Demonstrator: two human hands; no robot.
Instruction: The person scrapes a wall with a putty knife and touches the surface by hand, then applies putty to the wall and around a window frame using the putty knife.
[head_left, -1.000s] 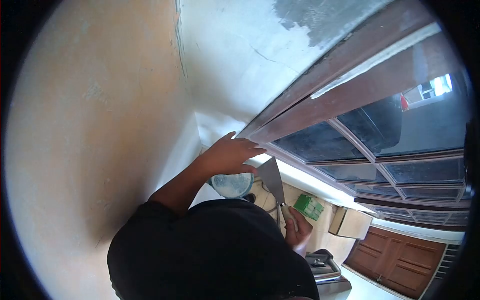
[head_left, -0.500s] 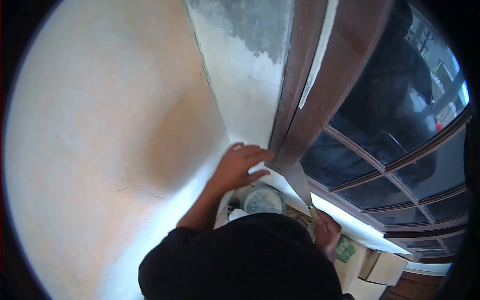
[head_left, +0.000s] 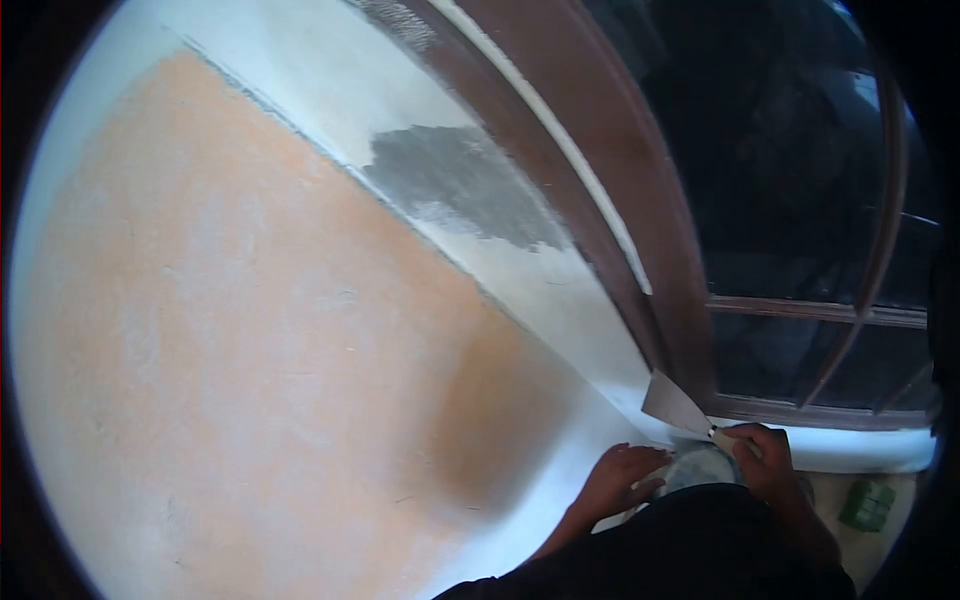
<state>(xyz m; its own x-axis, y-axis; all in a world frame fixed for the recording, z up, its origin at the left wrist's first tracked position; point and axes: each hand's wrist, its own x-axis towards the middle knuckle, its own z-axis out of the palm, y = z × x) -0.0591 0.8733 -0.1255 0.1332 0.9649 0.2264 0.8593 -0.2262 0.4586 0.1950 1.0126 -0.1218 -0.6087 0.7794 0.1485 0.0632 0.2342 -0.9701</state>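
My right hand (head_left: 765,462) is closed around the handle of a putty knife (head_left: 674,404). The knife's wide blade points up and left, its edge right at the foot of the brown wooden frame (head_left: 640,140), beside a narrow white wall strip (head_left: 545,290). Lower and to the left, my left hand (head_left: 618,482) is held out with its fingers apart and nothing in it. A round bucket (head_left: 705,466) shows between the two hands, partly covered by my dark clothing.
An orange-tinted wall (head_left: 260,320) fills the left side. A grey patch (head_left: 455,185) marks the white strip. Dark glass panes (head_left: 790,160) stand at the right, above a pale ledge (head_left: 860,450). A green object (head_left: 867,506) lies on the floor.
The view has swung left and tilted, so the hands now appear lower and farther right. The putty knife stays in my right hand; the left hand has dropped away from the frame.
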